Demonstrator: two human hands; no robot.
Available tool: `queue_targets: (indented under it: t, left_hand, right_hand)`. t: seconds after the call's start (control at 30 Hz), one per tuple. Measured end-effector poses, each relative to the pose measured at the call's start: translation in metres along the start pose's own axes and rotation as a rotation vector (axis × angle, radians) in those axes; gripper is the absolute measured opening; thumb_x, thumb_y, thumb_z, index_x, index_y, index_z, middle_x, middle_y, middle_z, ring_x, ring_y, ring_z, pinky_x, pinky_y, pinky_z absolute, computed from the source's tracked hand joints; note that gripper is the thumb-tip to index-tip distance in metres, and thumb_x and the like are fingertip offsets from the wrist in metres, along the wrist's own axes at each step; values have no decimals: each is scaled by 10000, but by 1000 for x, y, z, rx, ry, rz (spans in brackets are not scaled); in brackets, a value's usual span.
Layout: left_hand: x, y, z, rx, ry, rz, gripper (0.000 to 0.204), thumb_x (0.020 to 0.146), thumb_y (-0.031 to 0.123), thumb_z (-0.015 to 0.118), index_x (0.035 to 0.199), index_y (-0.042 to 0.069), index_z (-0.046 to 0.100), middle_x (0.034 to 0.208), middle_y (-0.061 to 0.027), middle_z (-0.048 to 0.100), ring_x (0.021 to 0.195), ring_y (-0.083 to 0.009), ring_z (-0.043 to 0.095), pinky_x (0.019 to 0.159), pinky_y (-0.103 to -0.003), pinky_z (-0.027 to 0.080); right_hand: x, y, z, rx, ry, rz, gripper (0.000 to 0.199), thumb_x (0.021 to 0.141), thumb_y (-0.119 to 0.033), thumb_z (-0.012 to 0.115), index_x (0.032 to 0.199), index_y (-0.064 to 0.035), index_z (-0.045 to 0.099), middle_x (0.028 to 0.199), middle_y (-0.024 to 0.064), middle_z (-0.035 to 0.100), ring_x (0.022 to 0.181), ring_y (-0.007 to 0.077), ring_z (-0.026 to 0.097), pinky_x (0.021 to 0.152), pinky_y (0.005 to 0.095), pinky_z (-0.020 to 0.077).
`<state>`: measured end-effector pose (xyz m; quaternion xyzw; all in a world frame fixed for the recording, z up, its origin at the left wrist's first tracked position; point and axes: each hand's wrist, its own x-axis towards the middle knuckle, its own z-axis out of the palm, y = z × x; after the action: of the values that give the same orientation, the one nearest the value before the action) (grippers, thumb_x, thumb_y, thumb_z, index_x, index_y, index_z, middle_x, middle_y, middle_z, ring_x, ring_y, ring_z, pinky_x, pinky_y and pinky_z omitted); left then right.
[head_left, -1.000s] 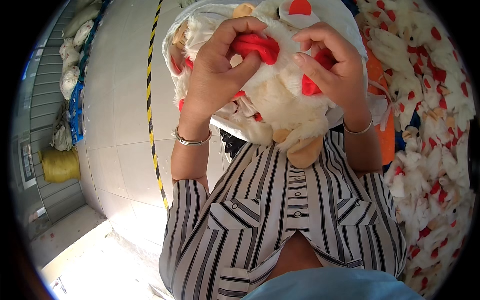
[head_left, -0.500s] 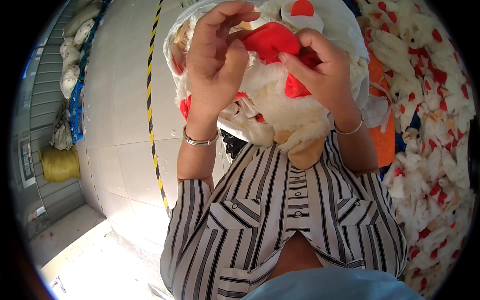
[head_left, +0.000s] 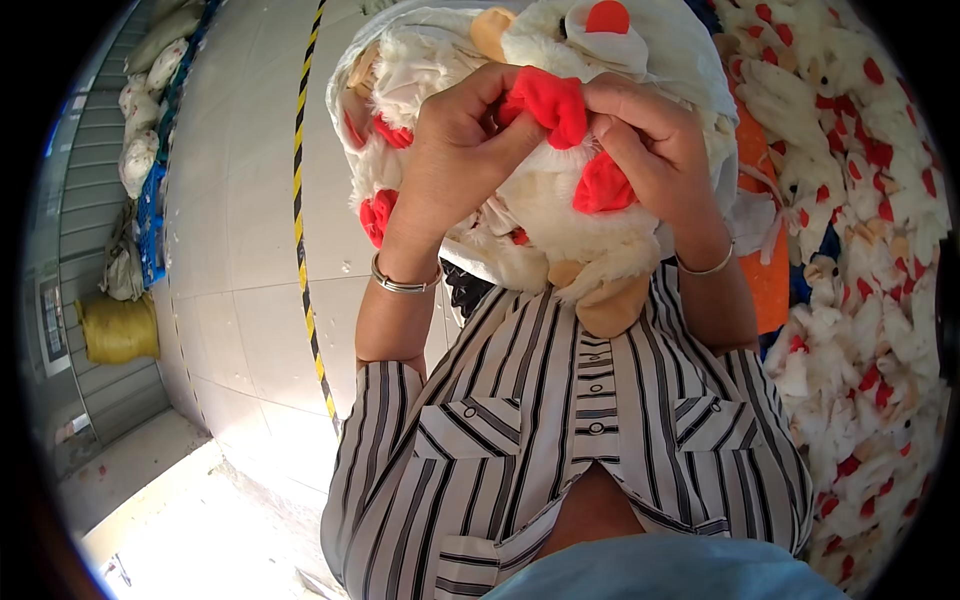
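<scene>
I hold a white plush toy (head_left: 560, 215) with tan feet and red fabric parts up in front of my chest. My left hand (head_left: 455, 150) pinches a red fabric piece (head_left: 548, 100) on the toy between thumb and fingers. My right hand (head_left: 650, 140) grips the same red piece from the other side, fingers curled over the toy, with a second red piece (head_left: 603, 186) just below them. Both wrists wear thin metal bangles. Behind the toy sits a white sack (head_left: 400, 70) with more plush toys in it.
A large heap of white-and-red plush toys (head_left: 860, 250) fills the right side, with an orange object (head_left: 765, 270) beside it. A yellow-and-black striped line (head_left: 303, 240) runs down the pale tiled floor. Stuffed white sacks (head_left: 140, 130) and a yellow spool (head_left: 118, 328) lie at far left.
Both hands have shifted on the toy: the left fingers came down from above onto the red piece, and the two hands now pinch it together near the toy's top.
</scene>
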<state>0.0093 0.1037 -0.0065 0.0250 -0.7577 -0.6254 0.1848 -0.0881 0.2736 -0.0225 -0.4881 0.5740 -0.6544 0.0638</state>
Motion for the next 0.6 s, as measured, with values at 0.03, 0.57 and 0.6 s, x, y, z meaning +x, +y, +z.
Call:
queue_targets:
  t: [0.03, 0.57, 0.6]
  left_hand:
    - [0, 0, 0, 41, -7, 10, 200, 831, 50, 701, 1016, 8, 640, 814, 19, 632, 650, -19, 503, 582, -192, 437]
    - [21, 40, -35, -254, 647, 185, 148, 827, -59, 554, 760, 73, 565, 668, 34, 526, 522, -23, 416, 492, -171, 397]
    - [22, 41, -85, -297, 584, 360, 143, 830, -15, 518, 734, 69, 585, 633, 17, 520, 461, -43, 376, 523, -198, 453]
  right_hand:
    - [0, 0, 0, -14, 15, 47, 160, 879, 34, 574, 1027, 43, 634, 809, 20, 615, 673, 53, 534, 602, 207, 443]
    - [-18, -11, -51, -127, 8, 343, 116, 863, -78, 705, 936, -46, 622, 772, -39, 602, 669, 9, 523, 596, 192, 454]
    - [-20, -9, -86, 32, 302, 345, 138, 867, -90, 709, 976, -47, 636, 791, -23, 619, 697, 31, 557, 642, 212, 489]
